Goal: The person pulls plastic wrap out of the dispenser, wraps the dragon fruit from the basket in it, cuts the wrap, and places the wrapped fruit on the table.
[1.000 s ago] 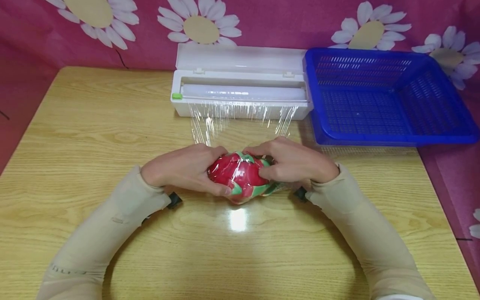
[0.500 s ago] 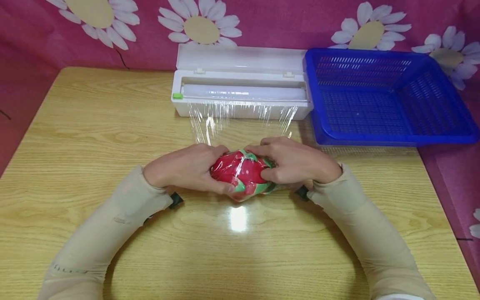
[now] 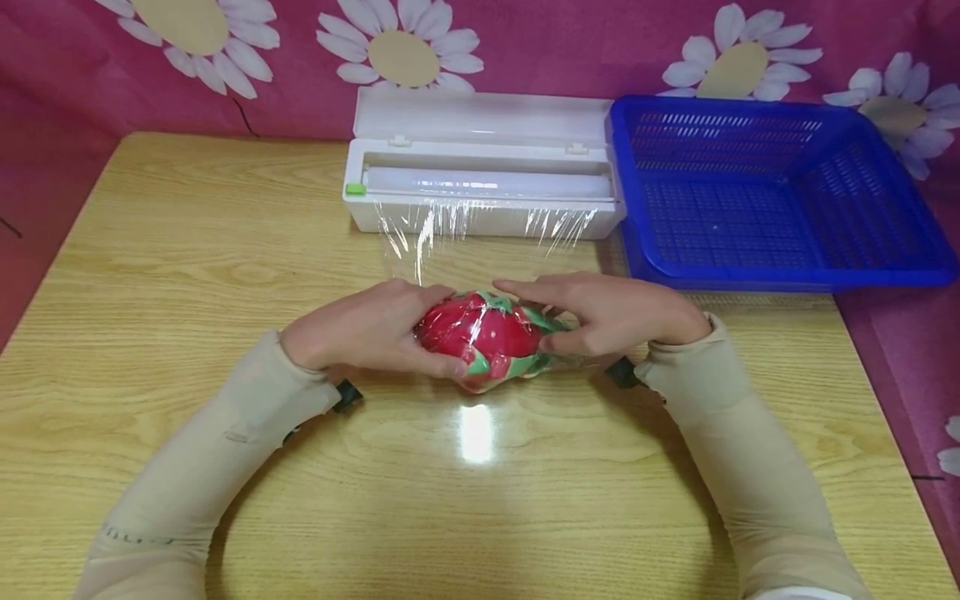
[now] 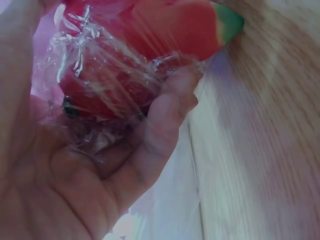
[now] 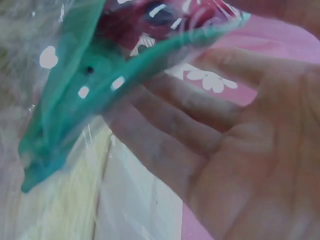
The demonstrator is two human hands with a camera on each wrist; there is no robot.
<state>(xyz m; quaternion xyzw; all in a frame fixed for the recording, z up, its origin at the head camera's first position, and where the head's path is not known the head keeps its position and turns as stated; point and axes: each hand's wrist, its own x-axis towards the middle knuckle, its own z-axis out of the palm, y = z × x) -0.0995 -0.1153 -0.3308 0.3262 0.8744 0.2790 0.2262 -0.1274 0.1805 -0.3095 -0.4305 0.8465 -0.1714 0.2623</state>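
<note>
Red dragon fruit (image 3: 483, 337) with green scale tips, covered in cling film (image 3: 420, 242), sits mid desk (image 3: 187, 267) between both hands. Long axis runs left-right across the desk, roughly parallel to the near edge; green leafy end points toward the person's right, rounded red end toward the left. Left hand (image 3: 360, 329) grasps the left end, fingers over the top, thumb curled along the near side; left wrist view shows thumb and palm pressed on crinkled film over the red skin (image 4: 125, 65). Right hand (image 3: 611, 312) cups the right end, fingers fairly straight, lying over the top and far side, thumb under the green tips; right wrist view shows the palm open behind the green scales (image 5: 75, 95) with film between. Film sheet stretches from the fruit back to the white dispenser box (image 3: 483, 179), lid up, roll visible, green slider (image 3: 354, 190) at its left end. Blue plastic basket (image 3: 780, 275) just right of the dispenser, touching or nearly. Pink daisy-print cloth (image 3: 570, 50) behind the desk.
</note>
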